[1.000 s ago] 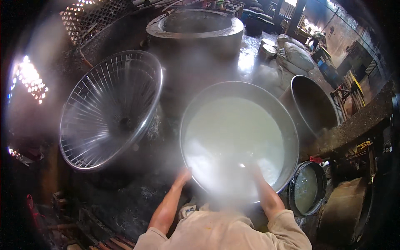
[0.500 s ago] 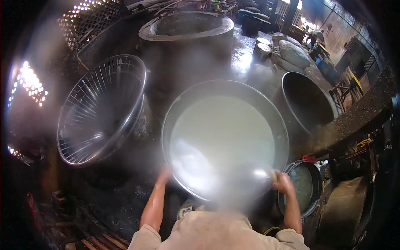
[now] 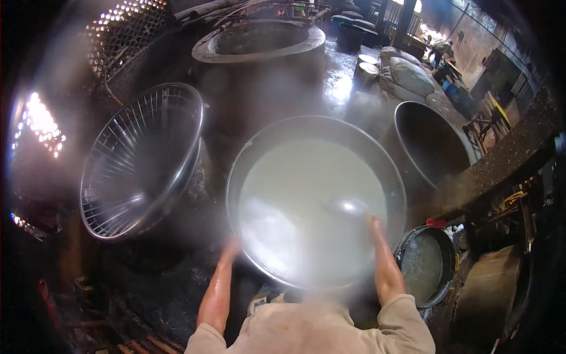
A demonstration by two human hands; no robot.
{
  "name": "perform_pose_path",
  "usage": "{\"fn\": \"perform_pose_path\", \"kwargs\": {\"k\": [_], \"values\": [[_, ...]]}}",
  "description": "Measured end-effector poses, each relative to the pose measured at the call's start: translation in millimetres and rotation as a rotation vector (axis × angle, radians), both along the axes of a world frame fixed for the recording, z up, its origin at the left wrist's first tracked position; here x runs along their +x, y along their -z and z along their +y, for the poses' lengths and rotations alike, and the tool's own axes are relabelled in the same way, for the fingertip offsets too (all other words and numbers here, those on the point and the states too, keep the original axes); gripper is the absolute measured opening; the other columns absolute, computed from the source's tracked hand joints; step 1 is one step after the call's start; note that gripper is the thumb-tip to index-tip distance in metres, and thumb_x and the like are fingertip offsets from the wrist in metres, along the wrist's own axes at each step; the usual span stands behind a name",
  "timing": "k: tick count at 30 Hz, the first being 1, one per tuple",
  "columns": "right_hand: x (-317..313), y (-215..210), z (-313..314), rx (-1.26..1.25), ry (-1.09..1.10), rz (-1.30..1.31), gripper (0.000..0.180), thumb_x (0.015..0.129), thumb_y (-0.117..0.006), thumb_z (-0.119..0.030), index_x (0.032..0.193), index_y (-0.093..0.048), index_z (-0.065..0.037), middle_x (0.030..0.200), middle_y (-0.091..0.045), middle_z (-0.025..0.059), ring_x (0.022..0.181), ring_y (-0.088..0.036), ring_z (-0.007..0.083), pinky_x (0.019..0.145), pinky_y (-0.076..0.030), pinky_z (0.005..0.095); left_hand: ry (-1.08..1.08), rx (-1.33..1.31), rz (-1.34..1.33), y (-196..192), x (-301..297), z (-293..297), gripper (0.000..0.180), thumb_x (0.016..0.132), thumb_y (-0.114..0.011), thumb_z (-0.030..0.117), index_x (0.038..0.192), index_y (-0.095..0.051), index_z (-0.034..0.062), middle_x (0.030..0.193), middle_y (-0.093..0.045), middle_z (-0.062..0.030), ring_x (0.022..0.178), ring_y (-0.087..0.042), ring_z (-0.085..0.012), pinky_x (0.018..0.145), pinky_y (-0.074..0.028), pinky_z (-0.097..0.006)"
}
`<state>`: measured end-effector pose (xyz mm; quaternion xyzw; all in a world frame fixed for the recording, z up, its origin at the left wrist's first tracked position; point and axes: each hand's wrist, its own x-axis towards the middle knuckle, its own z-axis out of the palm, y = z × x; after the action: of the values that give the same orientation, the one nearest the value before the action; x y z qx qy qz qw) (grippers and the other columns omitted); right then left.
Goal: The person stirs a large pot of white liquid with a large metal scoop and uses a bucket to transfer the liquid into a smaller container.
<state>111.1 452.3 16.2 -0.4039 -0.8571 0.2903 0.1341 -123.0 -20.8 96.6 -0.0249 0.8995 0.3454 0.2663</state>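
A wide metal vat (image 3: 316, 120) in front of me holds pale, milky liquid (image 3: 312, 171). Over the right part of the liquid, my right hand (image 3: 375, 225) is closed round the short handle of a shiny metal scoop (image 3: 350, 206). Steam and glare blur the scoop's outline, so I cannot tell how deep it dips. At the vat's left outer side, my left hand (image 3: 233, 244) is against the rim. Haze hides its fingers.
A large slatted metal basket (image 3: 191, 159) leans on the left. Behind the vat stands a round concrete tub (image 3: 199, 54). An empty-looking metal drum (image 3: 396, 118) tilts at right, above a smaller liquid-filled tub (image 3: 452, 259). Sacks (image 3: 411, 76) lie farther back.
My right hand has moved from the vat's right rim inward and away from me over the liquid, carrying the scoop. My left hand stays at the rim.
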Motion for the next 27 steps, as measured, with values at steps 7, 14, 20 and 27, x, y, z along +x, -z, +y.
{"fn": "perform_pose_path", "kwargs": {"k": [7, 14, 20, 27], "values": [[-27.6, -27.7, -124.6, -0.155, -0.006, -0.141, 0.024, 0.063, -0.054, -0.009, 0.085, -0.053, -0.001, 0.062, -0.058, 0.0156, 0.046, -0.057, 0.0228, 0.042, -0.047, 0.0348, 0.263, -0.036, 0.116, 49.1, -11.9, -35.8, 0.035, 0.076, -0.046, 0.019, 0.099, -0.051, -0.0063, 0.096, -0.055, -0.0226, 0.091, -0.054, -0.0292, 0.075, -0.042, -0.039], [-48.3, -94.1, -225.6, -0.437, -0.017, -0.236, 0.032, 0.062, -0.053, -0.009, 0.093, -0.051, -0.001, 0.059, -0.057, 0.0141, 0.044, -0.057, 0.0217, 0.041, -0.048, 0.0330, 0.097, 0.082, -0.104, 46.4, -15.5, -22.1, 0.034, 0.075, -0.048, 0.020, 0.091, -0.054, -0.0084, 0.090, -0.056, -0.0252, 0.088, -0.055, -0.0341, 0.073, -0.042, -0.040], [-63.5, -115.7, -283.7, -0.470, -0.125, -0.174, 0.045, 0.060, -0.056, -0.011, 0.102, -0.048, 0.001, 0.060, -0.058, 0.0144, 0.045, -0.057, 0.0214, 0.042, -0.049, 0.0327, 0.094, 0.094, -0.060, 63.3, -14.1, -33.5, 0.036, 0.075, -0.047, 0.022, 0.094, -0.053, -0.0078, 0.096, -0.053, -0.0277, 0.092, -0.052, -0.0372, 0.076, -0.041, -0.042], [-86.4, -157.1, -264.5, -0.527, -0.274, -0.189, 0.047, 0.063, -0.058, -0.003, 0.109, -0.049, -0.009, 0.060, -0.056, 0.0075, 0.041, -0.051, 0.0131, 0.035, -0.043, 0.0267, 0.189, 0.092, -0.072, 14.9, -13.7, -27.5, 0.033, 0.075, -0.049, 0.022, 0.097, -0.053, -0.0028, 0.095, -0.054, -0.0249, 0.093, -0.053, -0.0355, 0.073, -0.043, -0.040]]}}
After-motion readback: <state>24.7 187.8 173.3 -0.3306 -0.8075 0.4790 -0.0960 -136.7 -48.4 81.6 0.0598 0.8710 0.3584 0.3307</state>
